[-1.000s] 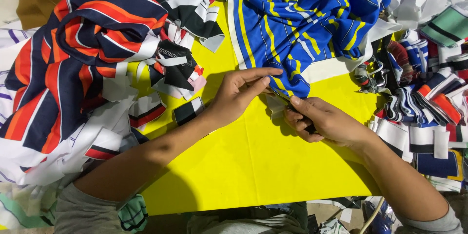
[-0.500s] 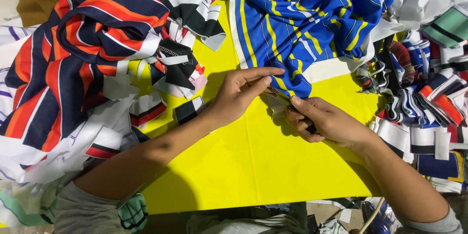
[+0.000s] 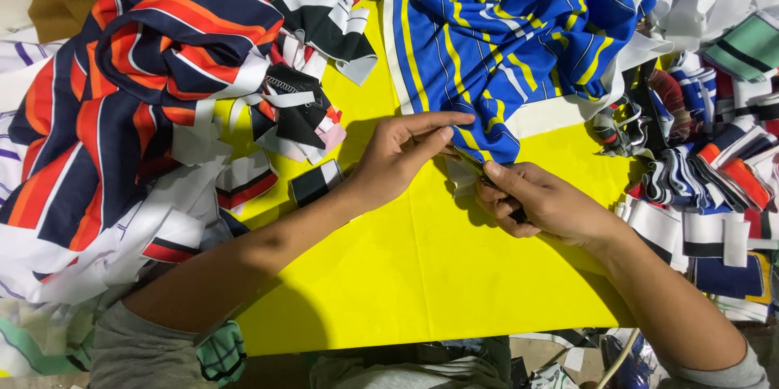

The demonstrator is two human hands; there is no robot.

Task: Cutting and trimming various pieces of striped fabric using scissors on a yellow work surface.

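Blue fabric with yellow and white stripes (image 3: 519, 32) lies bunched at the upper middle of the yellow sheet (image 3: 422, 275), its lower corner hanging down toward me between both hands. My left hand (image 3: 398, 158) reaches in from the lower left, fingers stretched forward and pinching the edge of that corner between thumb and forefinger. My right hand (image 3: 544, 202) comes in from the lower right, curled tight around a small dark tool (image 3: 479, 171) whose tip points at the same corner of cloth; I think it is a pair of snips or small scissors, but the hand covers most of it and I cannot tell for sure. Both hands sit close together, nearly touching at the cloth's edge.

Left of my left forearm, a big heap of navy, orange and white striped fabric (image 3: 122, 97) spreads over the table edge. Above the left hand, black and white striped scraps (image 3: 312, 0) lie just beside the blue cloth. A small black and white scrap (image 3: 316, 182) rests on the yellow sheet near my left wrist. Along the right side, a pile of short striped cuttings (image 3: 714, 186) in many colours crowds the sheet's border, well apart from the left hand and near my right forearm.
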